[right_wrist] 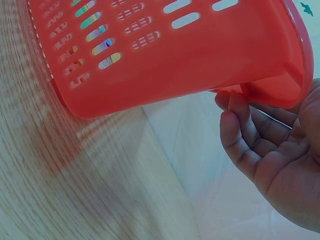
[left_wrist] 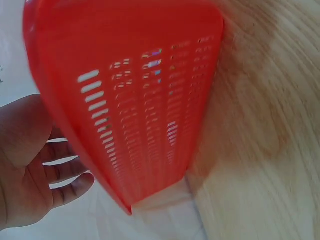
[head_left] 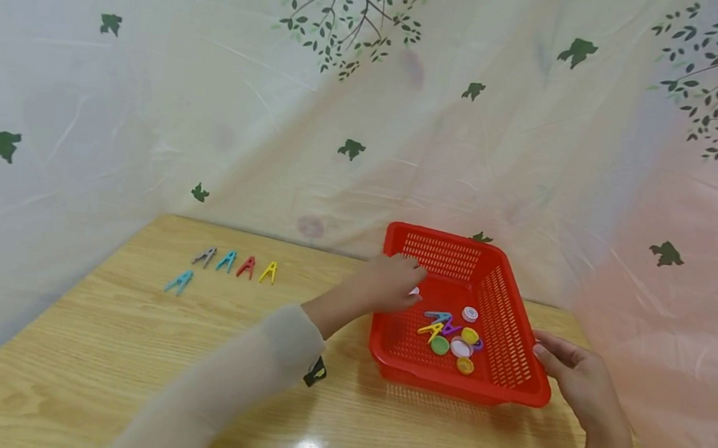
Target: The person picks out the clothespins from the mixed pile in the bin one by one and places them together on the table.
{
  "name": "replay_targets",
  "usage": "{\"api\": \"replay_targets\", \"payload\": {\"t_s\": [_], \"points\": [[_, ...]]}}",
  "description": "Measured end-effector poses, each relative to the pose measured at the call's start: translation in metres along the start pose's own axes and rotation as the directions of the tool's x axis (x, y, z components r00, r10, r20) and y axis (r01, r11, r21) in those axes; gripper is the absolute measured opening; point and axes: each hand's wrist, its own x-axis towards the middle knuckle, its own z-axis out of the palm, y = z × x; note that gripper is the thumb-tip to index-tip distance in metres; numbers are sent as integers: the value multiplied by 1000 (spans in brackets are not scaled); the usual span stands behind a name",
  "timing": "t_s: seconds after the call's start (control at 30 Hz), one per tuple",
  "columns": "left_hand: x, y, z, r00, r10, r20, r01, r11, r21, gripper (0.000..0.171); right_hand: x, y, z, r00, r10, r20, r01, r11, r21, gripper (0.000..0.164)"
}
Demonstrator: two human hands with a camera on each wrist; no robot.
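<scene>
The red plastic basket [head_left: 447, 388] stands on the table with perforated walls. My left hand [head_left: 395, 285] reaches over its left rim, fingers loosely bent; the wall hides part of that hand [left_wrist: 30, 165] in the left wrist view. A small white disc [head_left: 415, 291] shows beside its thumb; I see no clear grip on it. My right hand [head_left: 579, 378] pinches the right rim, and its fingers [right_wrist: 237, 142] curl under it in the right wrist view. Inside lie a yellow clothespin [head_left: 432, 330], a blue clothespin [head_left: 438, 315], a purple clothespin [head_left: 451, 327] and several bottle caps [head_left: 440, 345].
On the wooden table [head_left: 123, 345], left of the basket, lie a grey clothespin [head_left: 205, 256], a red clothespin [head_left: 246, 266], a yellow clothespin [head_left: 269, 271] and two blue clothespins [head_left: 179, 282]. A leaf-patterned curtain [head_left: 274, 157] hangs behind the table and along its sides.
</scene>
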Motion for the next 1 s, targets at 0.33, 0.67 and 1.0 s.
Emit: {"api": "replay_targets", "payload": {"t_s": [0.33, 0.67, 1.0], "points": [[15, 23, 12, 998, 44, 52, -46, 999, 29, 37, 1, 1, -1, 1000, -16, 3, 16, 1000, 13, 66], [34, 35, 23, 985, 56, 161, -44, 996, -77, 39, 2, -1, -2, 999, 33, 19, -34, 999, 34, 67], [45, 35, 29, 965, 66, 255, -20, 984, -178, 35, 1, 0, -2, 1000, -10, 5, 10, 999, 32, 68]]}}
